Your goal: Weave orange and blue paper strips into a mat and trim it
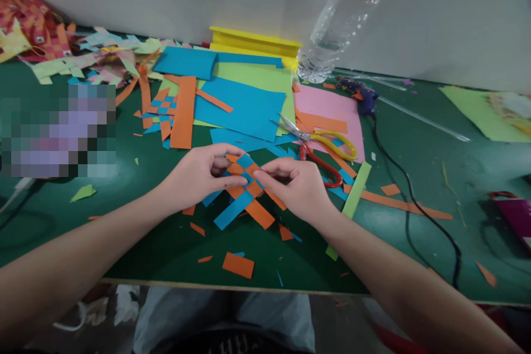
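Between my hands is a woven piece of orange and blue paper strips [248, 187], checkered in the middle, its loose strip ends fanning toward me. My left hand [203, 174] pinches its left side, thumb on top and fingers partly curled behind. On the right side, my right hand [296, 185] grips the weave between thumb and fingers. Just beyond the right hand lie scissors [309, 137] with one yellow and one red handle. A second woven orange and blue piece [164, 109] rests on the table behind my left hand.
Blue sheets [240, 105], an orange strip [183, 113] and a pink sheet [327, 116] lie behind my hands. A water bottle [344, 22] stands at the back, near a glue gun [360, 94] with a black cord. Paper scraps dot the green table [161, 254].
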Demonstrator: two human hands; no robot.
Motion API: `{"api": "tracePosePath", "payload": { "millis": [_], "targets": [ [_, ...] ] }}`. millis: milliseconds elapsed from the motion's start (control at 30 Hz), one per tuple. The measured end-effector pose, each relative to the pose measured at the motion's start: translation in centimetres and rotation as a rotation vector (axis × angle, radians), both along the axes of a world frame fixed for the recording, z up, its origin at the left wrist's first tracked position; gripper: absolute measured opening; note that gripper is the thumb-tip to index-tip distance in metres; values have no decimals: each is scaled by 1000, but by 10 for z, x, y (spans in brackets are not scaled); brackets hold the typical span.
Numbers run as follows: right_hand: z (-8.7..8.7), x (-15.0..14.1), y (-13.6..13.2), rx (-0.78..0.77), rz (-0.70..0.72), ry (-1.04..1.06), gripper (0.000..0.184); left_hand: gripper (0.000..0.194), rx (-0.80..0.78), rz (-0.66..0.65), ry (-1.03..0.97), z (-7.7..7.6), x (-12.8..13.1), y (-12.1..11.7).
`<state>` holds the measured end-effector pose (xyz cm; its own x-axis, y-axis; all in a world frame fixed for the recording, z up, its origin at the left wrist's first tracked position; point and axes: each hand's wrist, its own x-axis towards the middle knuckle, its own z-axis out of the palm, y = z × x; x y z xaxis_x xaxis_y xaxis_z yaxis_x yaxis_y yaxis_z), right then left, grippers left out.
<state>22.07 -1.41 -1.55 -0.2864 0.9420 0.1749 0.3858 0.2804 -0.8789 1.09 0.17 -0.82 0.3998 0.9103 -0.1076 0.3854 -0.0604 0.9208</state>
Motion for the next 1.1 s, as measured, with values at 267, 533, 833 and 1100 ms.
{"api": "tracePosePath", "payload": {
  "millis": [267,533,833,1100],
  "targets": [
    [-2,0,3,-69,2,71,19,58,18,-27,17,4,-1,-2],
    [-4,1,4,-83,12,83,19,64,-220,-65,-76,0,-7,5],
    [-3,1,4,-41,19,47,18,44,-340,-54,-193,1,-6,4],
    [-3,2,6,-46,-96,108,16,40,-335,-25,-224,2,-5,4]
  ]
}}
